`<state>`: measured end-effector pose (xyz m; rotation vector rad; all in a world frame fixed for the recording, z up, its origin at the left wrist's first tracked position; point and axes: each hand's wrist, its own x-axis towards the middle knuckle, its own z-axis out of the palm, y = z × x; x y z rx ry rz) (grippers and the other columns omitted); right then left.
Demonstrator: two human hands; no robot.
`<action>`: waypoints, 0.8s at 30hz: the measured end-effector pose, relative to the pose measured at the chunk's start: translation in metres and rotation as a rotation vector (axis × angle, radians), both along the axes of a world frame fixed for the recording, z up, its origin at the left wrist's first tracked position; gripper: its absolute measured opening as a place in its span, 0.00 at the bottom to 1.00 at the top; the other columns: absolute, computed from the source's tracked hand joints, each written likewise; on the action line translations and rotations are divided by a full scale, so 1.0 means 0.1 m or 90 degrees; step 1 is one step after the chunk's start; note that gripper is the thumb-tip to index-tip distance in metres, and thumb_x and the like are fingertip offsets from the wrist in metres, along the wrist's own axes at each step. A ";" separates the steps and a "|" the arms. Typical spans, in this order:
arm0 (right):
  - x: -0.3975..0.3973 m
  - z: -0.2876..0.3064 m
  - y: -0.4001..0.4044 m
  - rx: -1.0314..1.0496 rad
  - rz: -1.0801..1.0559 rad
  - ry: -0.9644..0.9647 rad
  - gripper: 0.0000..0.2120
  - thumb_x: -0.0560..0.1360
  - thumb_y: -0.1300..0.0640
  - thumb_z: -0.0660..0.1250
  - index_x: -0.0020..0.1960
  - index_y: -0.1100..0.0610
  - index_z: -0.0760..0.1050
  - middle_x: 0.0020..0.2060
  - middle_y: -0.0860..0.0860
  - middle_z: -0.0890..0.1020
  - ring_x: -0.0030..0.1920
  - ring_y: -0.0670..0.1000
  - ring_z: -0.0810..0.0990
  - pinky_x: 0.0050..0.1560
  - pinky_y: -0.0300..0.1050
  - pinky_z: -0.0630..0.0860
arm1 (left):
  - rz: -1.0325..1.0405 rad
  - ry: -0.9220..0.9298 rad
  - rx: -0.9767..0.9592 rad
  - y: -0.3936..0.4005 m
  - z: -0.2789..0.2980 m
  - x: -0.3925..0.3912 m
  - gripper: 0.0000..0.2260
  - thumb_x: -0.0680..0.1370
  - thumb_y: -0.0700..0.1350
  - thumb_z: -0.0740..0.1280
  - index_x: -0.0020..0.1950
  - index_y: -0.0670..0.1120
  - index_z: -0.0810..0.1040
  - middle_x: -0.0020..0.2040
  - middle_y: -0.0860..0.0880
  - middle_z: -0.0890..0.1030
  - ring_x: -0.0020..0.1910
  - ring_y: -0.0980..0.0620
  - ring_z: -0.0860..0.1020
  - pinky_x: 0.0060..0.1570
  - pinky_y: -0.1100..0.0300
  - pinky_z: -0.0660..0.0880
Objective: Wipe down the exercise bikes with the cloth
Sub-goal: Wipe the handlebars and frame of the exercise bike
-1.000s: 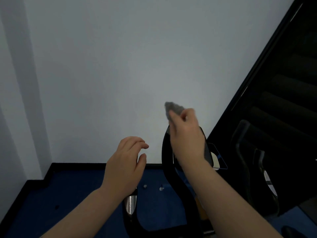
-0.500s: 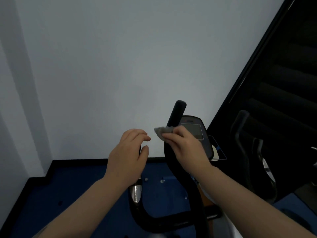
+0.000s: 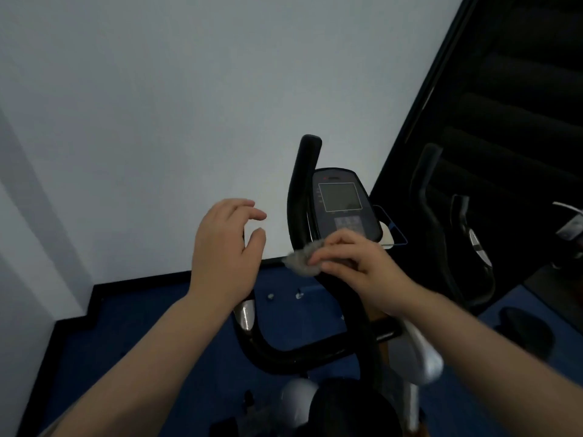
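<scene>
A black exercise bike stands right below me, its right handlebar (image 3: pixel 303 190) rising upright in front of the console (image 3: pixel 342 205) with a grey screen. My right hand (image 3: pixel 356 266) grips a small grey cloth (image 3: pixel 301 260) and presses it against that handlebar just below the console. My left hand (image 3: pixel 225 250) hovers above the left handlebar, whose chrome section (image 3: pixel 246 315) shows under the wrist; the fingers are loosely curled and hold nothing. The bike's seat (image 3: pixel 344 408) is at the bottom of the view.
A white wall (image 3: pixel 189 105) is close ahead, with blue floor (image 3: pixel 126 335) and a black skirting below it. A second bike (image 3: pixel 473 247) stands to the right beside a dark mirror or window panel (image 3: pixel 520 89).
My right hand has slid the cloth down the right handlebar from its top to just below the console. The view has tilted downward. My left hand has stayed hovering.
</scene>
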<state>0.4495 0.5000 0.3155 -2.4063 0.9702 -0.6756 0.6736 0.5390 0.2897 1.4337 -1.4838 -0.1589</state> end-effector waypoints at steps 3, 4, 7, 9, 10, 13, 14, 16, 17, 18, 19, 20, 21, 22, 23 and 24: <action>-0.02 0.25 -0.13 0.070 0.016 0.060 0.09 0.75 0.58 0.69 0.53 0.49 0.82 0.47 0.46 0.76 0.49 0.46 0.77 0.54 0.47 0.75 | -0.012 0.063 -0.010 0.06 0.07 -0.11 0.12 0.76 0.41 0.61 0.56 0.47 0.79 0.64 0.50 0.75 0.67 0.53 0.68 0.71 0.51 0.60; 0.09 0.26 -0.17 0.040 -0.011 0.029 0.09 0.75 0.58 0.69 0.53 0.51 0.82 0.48 0.47 0.77 0.50 0.45 0.77 0.55 0.45 0.74 | -0.020 0.061 -0.015 0.09 0.08 -0.16 0.12 0.76 0.41 0.61 0.57 0.47 0.79 0.65 0.51 0.75 0.68 0.54 0.67 0.73 0.51 0.57; 0.43 0.03 -0.05 -0.088 -0.112 -0.048 0.08 0.75 0.58 0.69 0.52 0.53 0.83 0.49 0.48 0.78 0.52 0.50 0.76 0.54 0.48 0.74 | -0.088 0.056 -0.003 0.15 0.06 -0.38 0.14 0.77 0.44 0.59 0.60 0.48 0.77 0.66 0.54 0.73 0.70 0.59 0.66 0.76 0.54 0.48; 0.35 -0.11 0.12 -0.153 -0.137 -0.018 0.07 0.75 0.57 0.69 0.52 0.50 0.83 0.49 0.47 0.79 0.51 0.51 0.76 0.49 0.54 0.75 | -0.122 0.070 0.020 0.18 0.00 -0.46 0.14 0.79 0.43 0.58 0.62 0.49 0.75 0.67 0.56 0.72 0.68 0.65 0.65 0.76 0.57 0.46; 0.20 -0.15 0.18 -0.168 -0.134 0.013 0.07 0.74 0.56 0.70 0.52 0.49 0.83 0.49 0.45 0.78 0.51 0.51 0.76 0.48 0.55 0.76 | -0.133 0.065 0.030 0.19 -0.04 -0.46 0.13 0.80 0.42 0.58 0.63 0.49 0.74 0.67 0.57 0.72 0.67 0.67 0.64 0.76 0.59 0.46; -0.35 -0.15 0.41 -0.063 -0.110 0.097 0.08 0.74 0.53 0.69 0.52 0.44 0.82 0.49 0.41 0.75 0.50 0.45 0.76 0.49 0.52 0.76 | -0.191 0.038 0.046 0.21 -0.11 -0.48 0.15 0.80 0.43 0.58 0.64 0.51 0.74 0.67 0.59 0.70 0.68 0.68 0.64 0.73 0.68 0.45; -0.46 -0.12 0.45 0.005 -0.096 0.102 0.08 0.74 0.53 0.70 0.52 0.44 0.81 0.48 0.42 0.75 0.50 0.43 0.76 0.51 0.52 0.76 | -0.216 0.038 0.055 0.22 -0.12 -0.50 0.15 0.80 0.43 0.57 0.64 0.51 0.74 0.67 0.59 0.71 0.69 0.66 0.64 0.73 0.70 0.44; -0.47 -0.06 0.45 0.045 -0.090 0.093 0.09 0.74 0.54 0.71 0.53 0.45 0.81 0.48 0.44 0.75 0.50 0.43 0.76 0.53 0.52 0.76 | -0.262 0.029 0.078 0.20 -0.11 -0.60 0.14 0.80 0.42 0.58 0.64 0.51 0.74 0.67 0.57 0.73 0.69 0.63 0.66 0.72 0.70 0.45; -0.39 -0.07 0.41 0.024 -0.115 0.061 0.09 0.73 0.56 0.71 0.53 0.47 0.81 0.47 0.45 0.75 0.50 0.44 0.77 0.54 0.52 0.75 | -0.279 0.016 0.090 0.19 -0.11 -0.66 0.14 0.81 0.41 0.58 0.65 0.51 0.74 0.67 0.56 0.73 0.69 0.62 0.66 0.73 0.68 0.46; -0.29 -0.09 0.40 0.006 -0.165 0.009 0.09 0.73 0.57 0.71 0.53 0.49 0.81 0.47 0.46 0.76 0.50 0.46 0.77 0.54 0.52 0.75 | -0.291 0.001 0.102 0.19 -0.11 -0.73 0.14 0.81 0.41 0.58 0.65 0.51 0.74 0.67 0.56 0.74 0.69 0.60 0.67 0.73 0.66 0.47; -0.18 -0.12 0.41 0.006 -0.226 -0.054 0.09 0.74 0.59 0.70 0.53 0.51 0.81 0.47 0.48 0.76 0.50 0.47 0.78 0.54 0.52 0.76 | -0.294 -0.013 0.110 0.18 -0.11 -0.78 0.14 0.81 0.42 0.58 0.65 0.51 0.74 0.67 0.55 0.74 0.70 0.58 0.67 0.74 0.63 0.47; -0.11 -0.20 0.48 0.000 -0.279 -0.102 0.09 0.74 0.60 0.70 0.53 0.52 0.81 0.47 0.48 0.77 0.49 0.47 0.78 0.53 0.52 0.76 | -0.292 -0.028 0.115 0.18 -0.12 -0.82 0.14 0.81 0.43 0.57 0.66 0.50 0.74 0.67 0.54 0.75 0.71 0.57 0.66 0.74 0.62 0.47; -0.09 -0.31 0.60 -0.017 -0.317 -0.124 0.09 0.75 0.60 0.69 0.54 0.52 0.81 0.46 0.49 0.77 0.49 0.47 0.78 0.52 0.50 0.76 | -0.285 -0.047 0.120 0.17 -0.13 -0.85 0.15 0.81 0.44 0.57 0.66 0.50 0.74 0.67 0.53 0.74 0.71 0.56 0.65 0.74 0.61 0.46; -0.13 -0.44 0.77 -0.038 -0.342 -0.119 0.09 0.75 0.60 0.69 0.54 0.51 0.81 0.46 0.48 0.76 0.48 0.46 0.77 0.51 0.48 0.76 | -0.275 -0.069 0.127 0.17 -0.15 -0.86 0.15 0.81 0.46 0.56 0.66 0.50 0.73 0.68 0.52 0.74 0.72 0.57 0.64 0.74 0.60 0.46; -0.22 -0.55 0.97 -0.038 -0.359 -0.122 0.09 0.74 0.59 0.69 0.53 0.50 0.82 0.46 0.47 0.76 0.49 0.45 0.76 0.50 0.45 0.76 | -0.268 -0.092 0.132 0.18 -0.17 -0.87 0.15 0.81 0.46 0.56 0.67 0.50 0.73 0.69 0.52 0.73 0.73 0.57 0.62 0.74 0.60 0.46; -0.33 -0.61 1.16 -0.013 -0.365 -0.142 0.09 0.74 0.58 0.70 0.53 0.49 0.82 0.46 0.46 0.76 0.49 0.45 0.77 0.50 0.40 0.75 | -0.264 -0.112 0.132 0.18 -0.19 -0.86 0.15 0.81 0.46 0.56 0.67 0.50 0.73 0.68 0.52 0.73 0.73 0.57 0.62 0.75 0.59 0.46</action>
